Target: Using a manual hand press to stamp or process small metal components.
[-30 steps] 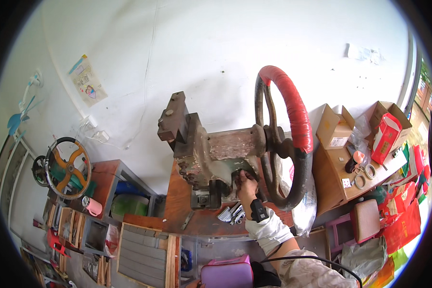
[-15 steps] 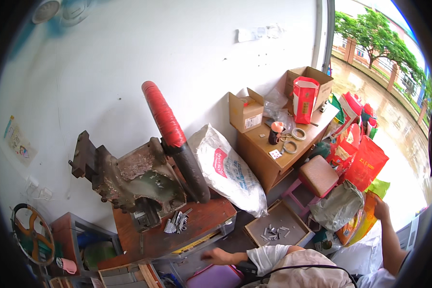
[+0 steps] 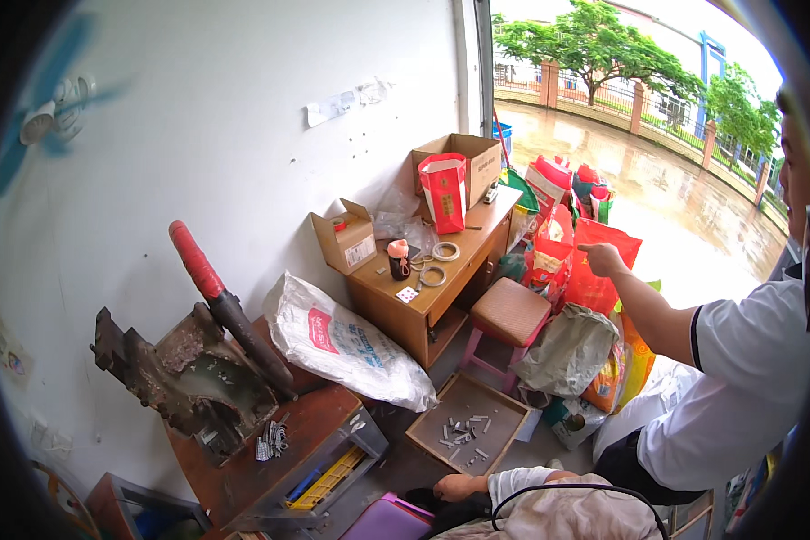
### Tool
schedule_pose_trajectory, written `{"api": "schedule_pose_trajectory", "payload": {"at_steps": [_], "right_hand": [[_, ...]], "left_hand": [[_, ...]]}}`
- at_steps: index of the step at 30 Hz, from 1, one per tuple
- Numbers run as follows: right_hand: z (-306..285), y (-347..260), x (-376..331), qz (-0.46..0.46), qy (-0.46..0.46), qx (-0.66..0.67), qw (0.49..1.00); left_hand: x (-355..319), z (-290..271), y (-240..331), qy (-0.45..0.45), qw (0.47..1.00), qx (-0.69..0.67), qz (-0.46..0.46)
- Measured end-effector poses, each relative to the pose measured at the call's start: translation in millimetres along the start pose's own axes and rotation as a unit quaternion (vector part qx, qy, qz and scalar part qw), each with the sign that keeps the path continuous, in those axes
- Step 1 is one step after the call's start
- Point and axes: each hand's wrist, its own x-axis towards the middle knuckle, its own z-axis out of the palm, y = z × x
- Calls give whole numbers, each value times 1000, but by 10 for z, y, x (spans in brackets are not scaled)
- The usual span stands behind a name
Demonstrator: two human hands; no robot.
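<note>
My right hand point(image 3: 459, 487) lies low at the bottom centre, its forearm in a white sleeve point(image 3: 516, 480). It rests apart from everything, nearest a shallow wooden tray point(image 3: 504, 403) on the floor that holds several small metal pieces point(image 3: 463, 430). I see nothing in the hand, but its fingers are too small to read. My left hand is out of view. On the left stands a rusty hand press point(image 3: 189, 378) with a red-wrapped wheel point(image 3: 198, 261) on a wooden bench point(image 3: 243, 477), loose metal parts point(image 3: 273, 438) beside it.
Another person in a white shirt point(image 3: 747, 378) stands at the right, one hand point(image 3: 603, 259) pointing at red bags point(image 3: 594, 261). A white sack point(image 3: 351, 346), a wooden desk point(image 3: 423, 310) with cardboard boxes point(image 3: 346, 238), and a brown-topped stool point(image 3: 510, 312) fill the middle.
The view has swung right, from the press toward the desk and the open doorway. My right hand has left the press and dropped low. The other person has come into view.
</note>
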Motion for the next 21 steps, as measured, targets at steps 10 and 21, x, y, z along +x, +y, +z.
{"api": "schedule_pose_trajectory", "payload": {"at_steps": [10, 21], "right_hand": [[-6, -45, -14, -57, 28, -10, 998], [-167, -187, -24, -36, 24, -16, 999]], "left_hand": [[-57, 79, 52, -22, 1000, 13, 0], [-187, 28, -101, -19, 999, 16, -34]]}}
